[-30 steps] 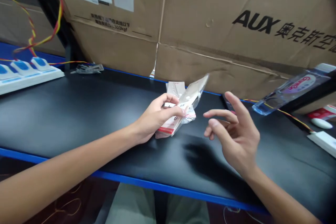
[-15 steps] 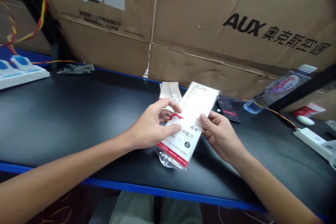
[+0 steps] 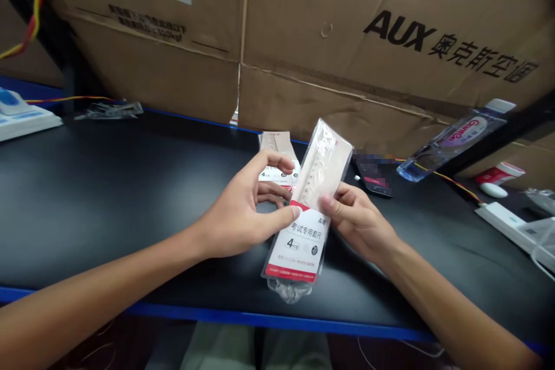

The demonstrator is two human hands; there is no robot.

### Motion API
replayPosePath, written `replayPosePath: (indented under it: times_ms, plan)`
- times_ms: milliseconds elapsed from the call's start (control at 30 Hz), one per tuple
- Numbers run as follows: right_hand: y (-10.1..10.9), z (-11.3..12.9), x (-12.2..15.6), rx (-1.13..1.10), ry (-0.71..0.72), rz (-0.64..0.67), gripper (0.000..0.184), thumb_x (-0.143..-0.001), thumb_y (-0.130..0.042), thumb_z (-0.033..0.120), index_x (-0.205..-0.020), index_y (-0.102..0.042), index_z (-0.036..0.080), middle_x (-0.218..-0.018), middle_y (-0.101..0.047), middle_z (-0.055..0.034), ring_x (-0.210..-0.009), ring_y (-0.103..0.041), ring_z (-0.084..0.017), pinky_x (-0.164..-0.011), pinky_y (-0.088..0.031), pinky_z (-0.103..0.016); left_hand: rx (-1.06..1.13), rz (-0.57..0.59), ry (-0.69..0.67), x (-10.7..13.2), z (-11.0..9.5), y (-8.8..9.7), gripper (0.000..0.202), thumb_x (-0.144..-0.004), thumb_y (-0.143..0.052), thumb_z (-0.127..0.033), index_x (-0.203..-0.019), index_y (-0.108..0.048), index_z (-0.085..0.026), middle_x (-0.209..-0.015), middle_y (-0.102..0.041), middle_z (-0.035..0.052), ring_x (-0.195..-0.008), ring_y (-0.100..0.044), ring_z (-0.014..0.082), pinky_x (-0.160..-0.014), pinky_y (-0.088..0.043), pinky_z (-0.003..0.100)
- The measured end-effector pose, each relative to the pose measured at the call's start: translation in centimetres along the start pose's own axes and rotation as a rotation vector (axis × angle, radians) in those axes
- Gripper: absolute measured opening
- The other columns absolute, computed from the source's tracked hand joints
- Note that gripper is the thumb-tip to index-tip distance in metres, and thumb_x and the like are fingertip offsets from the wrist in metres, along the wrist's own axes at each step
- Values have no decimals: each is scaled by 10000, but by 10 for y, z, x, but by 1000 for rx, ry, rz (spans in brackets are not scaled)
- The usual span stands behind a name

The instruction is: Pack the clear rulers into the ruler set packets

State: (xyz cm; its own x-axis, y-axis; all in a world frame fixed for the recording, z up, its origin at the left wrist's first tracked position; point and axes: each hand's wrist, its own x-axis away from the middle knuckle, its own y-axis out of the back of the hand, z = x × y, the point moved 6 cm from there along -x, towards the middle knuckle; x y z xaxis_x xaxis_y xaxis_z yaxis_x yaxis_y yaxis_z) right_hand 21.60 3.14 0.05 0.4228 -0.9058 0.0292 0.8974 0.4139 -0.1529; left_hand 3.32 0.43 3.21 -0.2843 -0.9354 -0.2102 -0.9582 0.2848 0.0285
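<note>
1. The step in hand appears to be handling a long, flat, clear-plastic packet with a white card and red bands (image 3: 306, 243). It is in front of the person, between both hands, leaning at a slant over the black, smooth, blue-edged worktop (image 3: 130, 202). Whether its lower end touches the surface, I cannot tell.

2. The bare right hand (image 3: 362, 219) has its grip closed on the packet's right edge, thumb on the front face and fingers behind.

3. The bare left hand (image 3: 245, 214) has a loose, spread grip: the thumb tip meets the packet's left side, with the index finger apart from it. Whether its lower fingers also touch the packet, I cannot tell.

4. Any further move would call for a steady right pinch, as the left seems to give little support; the slick film could slip.

5. The packet is a narrow rectangle with sharp glare on its film. A pale, straight ruler with printed marks (image 3: 309, 185) shows in its upper half; the card below bears a "4" and a "20". A crinkled, transparent flap (image 3: 290, 290) juts from the bottom.

6. Similar flat packets with pale upper halves (image 3: 277, 144) lie behind the left hand.
</note>
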Motion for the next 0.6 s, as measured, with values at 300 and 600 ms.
replayPosePath:
  times_ms: [300, 600]
  plan:
    - [30, -9, -15, 93, -2, -194, 335, -807, -822, 485, -966, -745, 200, -879, -777, -47, -747, -724, -179, -730, -587, -322, 133, 364, 355, 1, 14, -6, 668, -819, -731, -177, -1406, -415, -206, -865, -713, 24, -641, -696, 152, -524, -485, 219]
    - [61, 31, -18, 1154, 404, -298, 209, -913, -649, 346, -1015, -740, 188, -967, -765, -76, -862, -690, -227, -767, -521, -356, -76, 202, 352, -10, 20, 11, 595, -828, -697, -222, -1373, -463, -170, -893, -750, 68, -664, -699, 160, -561, -482, 237]
